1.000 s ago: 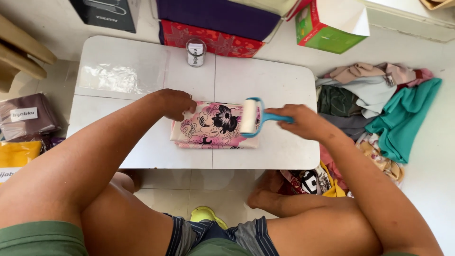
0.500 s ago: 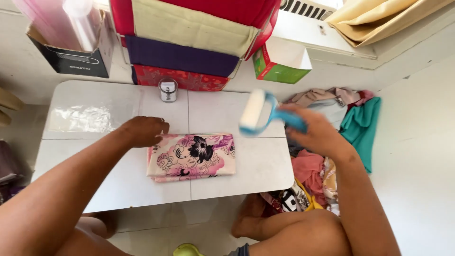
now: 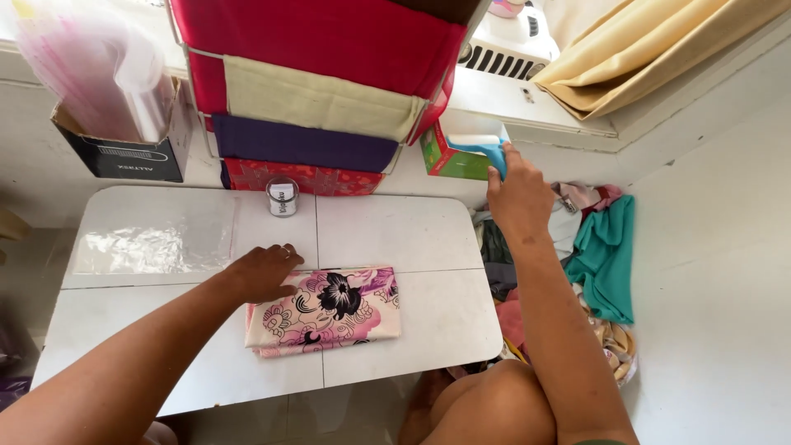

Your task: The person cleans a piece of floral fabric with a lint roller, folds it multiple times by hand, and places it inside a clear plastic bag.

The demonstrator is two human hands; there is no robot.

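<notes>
A folded pink cloth with black flowers (image 3: 328, 310) lies flat on the white low table (image 3: 395, 235). My left hand (image 3: 265, 272) rests palm down on the cloth's upper left corner. My right hand (image 3: 517, 194) is stretched out past the table's far right corner, closed on the blue handle of a lint roller (image 3: 486, 153). The roller's head is over a green and red box (image 3: 449, 156) and mostly hidden.
A small tin (image 3: 283, 198) stands at the table's back edge. Stacked red, cream and purple fabric boxes (image 3: 321, 91) rise behind it. A black box with plastic sheets (image 3: 124, 140) stands at back left. Loose clothes (image 3: 606, 255) lie on the floor at right.
My right hand has lifted the lint roller off the cloth and carried it away to the back right, toward the green box. My left hand stays on the cloth.
</notes>
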